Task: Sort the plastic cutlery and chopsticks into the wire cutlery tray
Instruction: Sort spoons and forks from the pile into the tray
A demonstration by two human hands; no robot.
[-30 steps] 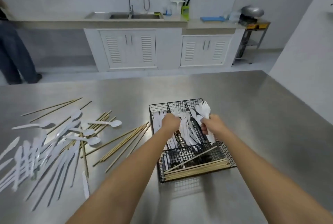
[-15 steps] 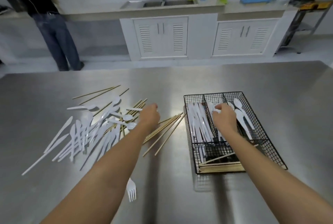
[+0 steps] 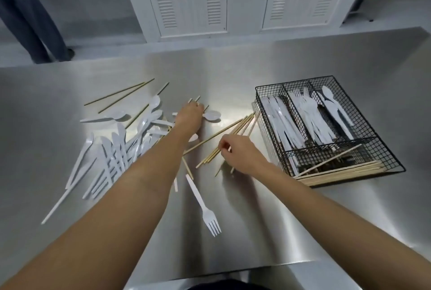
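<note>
The black wire cutlery tray (image 3: 291, 81) sits at the right, with white knives, forks (image 3: 310, 112) and spoons in its three long slots and chopsticks (image 3: 338, 173) across the front slot. My right hand (image 3: 240, 155) pinches a bundle of loose chopsticks (image 3: 233, 130) left of the tray. My left hand (image 3: 189, 114) lies knuckles-up on other chopsticks beside a white spoon (image 3: 211, 115); its fingers curl down and are hidden. A pile of white plastic knives and spoons (image 3: 112, 149) spreads at the left. One white fork (image 3: 205, 208) lies alone near me.
Everything rests on a steel table (image 3: 303, 219). Two chopsticks (image 3: 121, 95) lie apart at the pile's far side. White louvred cabinets (image 3: 186, 0) stand beyond the table, and a person's legs (image 3: 35, 21) are at the far left.
My right hand left the tray and moved left onto the loose chopsticks. My left hand reached further into the pile. The view tilted down and to the left.
</note>
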